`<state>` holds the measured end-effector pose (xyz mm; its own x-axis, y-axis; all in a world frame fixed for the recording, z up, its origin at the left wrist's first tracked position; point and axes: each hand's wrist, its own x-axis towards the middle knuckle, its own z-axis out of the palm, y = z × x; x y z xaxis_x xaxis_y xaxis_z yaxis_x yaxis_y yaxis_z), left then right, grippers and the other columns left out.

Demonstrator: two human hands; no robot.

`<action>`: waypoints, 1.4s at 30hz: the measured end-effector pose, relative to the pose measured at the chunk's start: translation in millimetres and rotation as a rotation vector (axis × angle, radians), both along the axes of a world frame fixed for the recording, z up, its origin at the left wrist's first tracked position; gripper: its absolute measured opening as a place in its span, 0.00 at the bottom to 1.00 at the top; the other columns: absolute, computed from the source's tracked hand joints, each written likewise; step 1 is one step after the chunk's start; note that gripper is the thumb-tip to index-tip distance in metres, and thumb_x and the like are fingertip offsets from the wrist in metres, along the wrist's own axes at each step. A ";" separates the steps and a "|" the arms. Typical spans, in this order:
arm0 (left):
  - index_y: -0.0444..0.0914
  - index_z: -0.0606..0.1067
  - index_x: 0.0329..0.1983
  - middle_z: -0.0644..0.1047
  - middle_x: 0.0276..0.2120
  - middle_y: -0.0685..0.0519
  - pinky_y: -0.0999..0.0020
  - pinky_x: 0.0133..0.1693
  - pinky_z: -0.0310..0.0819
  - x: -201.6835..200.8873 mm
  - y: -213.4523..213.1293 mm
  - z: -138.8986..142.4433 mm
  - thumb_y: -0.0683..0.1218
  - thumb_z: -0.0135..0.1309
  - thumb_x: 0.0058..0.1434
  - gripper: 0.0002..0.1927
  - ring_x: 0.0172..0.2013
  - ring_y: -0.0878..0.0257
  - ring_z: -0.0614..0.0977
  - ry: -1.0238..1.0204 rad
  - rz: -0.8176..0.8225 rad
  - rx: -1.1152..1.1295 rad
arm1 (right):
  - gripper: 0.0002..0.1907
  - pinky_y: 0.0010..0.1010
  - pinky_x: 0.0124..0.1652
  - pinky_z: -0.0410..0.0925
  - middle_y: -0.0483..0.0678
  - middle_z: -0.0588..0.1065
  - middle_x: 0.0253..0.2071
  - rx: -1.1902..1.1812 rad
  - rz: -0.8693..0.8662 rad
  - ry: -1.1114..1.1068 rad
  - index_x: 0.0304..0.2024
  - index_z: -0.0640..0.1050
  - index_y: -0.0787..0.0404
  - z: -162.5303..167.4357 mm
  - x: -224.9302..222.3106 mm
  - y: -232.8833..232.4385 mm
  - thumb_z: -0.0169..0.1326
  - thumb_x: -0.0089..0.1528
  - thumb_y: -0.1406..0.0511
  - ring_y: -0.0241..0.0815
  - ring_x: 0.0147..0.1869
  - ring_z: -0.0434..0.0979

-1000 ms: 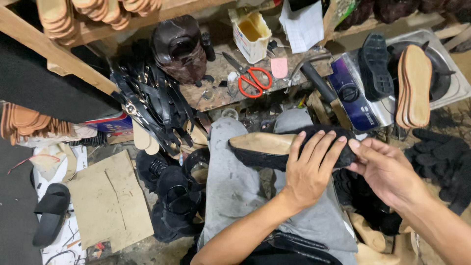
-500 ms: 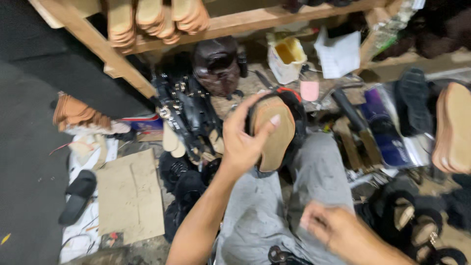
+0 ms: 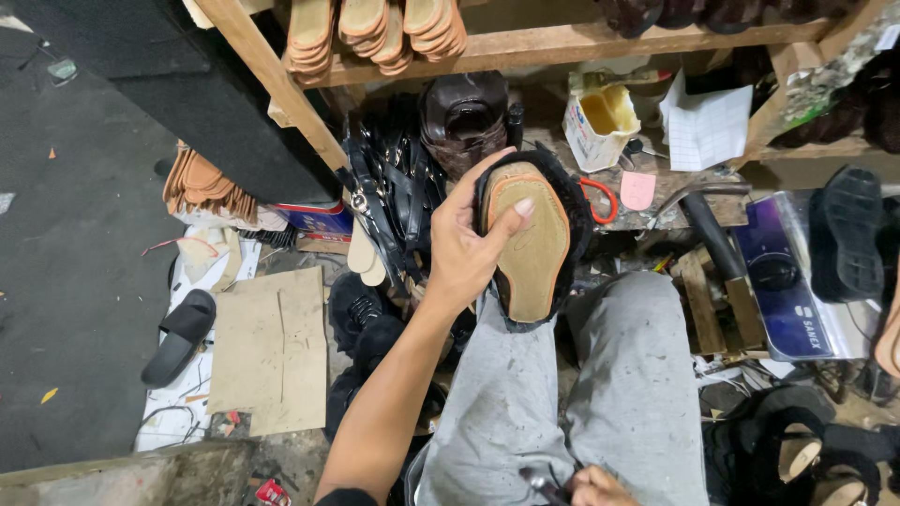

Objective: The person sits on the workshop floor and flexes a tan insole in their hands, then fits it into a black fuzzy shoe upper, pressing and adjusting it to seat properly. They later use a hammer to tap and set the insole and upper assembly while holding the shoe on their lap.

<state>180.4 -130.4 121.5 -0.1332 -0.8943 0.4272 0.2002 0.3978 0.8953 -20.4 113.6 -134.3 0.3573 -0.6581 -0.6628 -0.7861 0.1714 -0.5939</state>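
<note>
My left hand (image 3: 469, 248) grips a shoe (image 3: 532, 245) by its edge and holds it up over my knees, thumb across the tan insole. The shoe has a black rim and its insole faces the camera. At the bottom edge, on my lap, only part of my right hand (image 3: 598, 487) shows, its fingers curled around a small metal tool (image 3: 542, 483). My grey trousers (image 3: 637, 394) lie under both hands.
A cluttered workbench (image 3: 656, 211) lies ahead with red-handled scissors (image 3: 600, 199), a hammer (image 3: 708, 230), a yellow-stained glue tub (image 3: 600, 122) and a brown shoe (image 3: 464, 117). Tan soles (image 3: 375, 33) are stacked on a wooden shelf. Cardboard (image 3: 272, 351) and a black slide sandal (image 3: 180, 335) lie left; black sandals (image 3: 797, 450) lie right.
The left hand took the shoe alone and turned it insole-up, holding it in front of the bench. The right hand let go and dropped to the lap at the bottom edge.
</note>
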 end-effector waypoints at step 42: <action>0.36 0.73 0.63 0.80 0.56 0.47 0.65 0.58 0.77 -38.4 70.4 15.3 0.32 0.57 0.59 0.27 0.55 0.54 0.84 -0.311 0.018 -0.264 | 0.11 0.37 0.32 0.69 0.54 0.73 0.27 -0.802 -0.376 -0.156 0.43 0.69 0.63 305.4 -13.2 -84.3 0.51 0.66 0.62 0.49 0.29 0.74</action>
<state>142.0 -60.0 136.8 -0.2777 -0.7624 0.5844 -0.0726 0.6233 0.7786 -33.6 29.3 171.1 0.0723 -0.9938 0.0840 -0.6621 -0.1108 -0.7411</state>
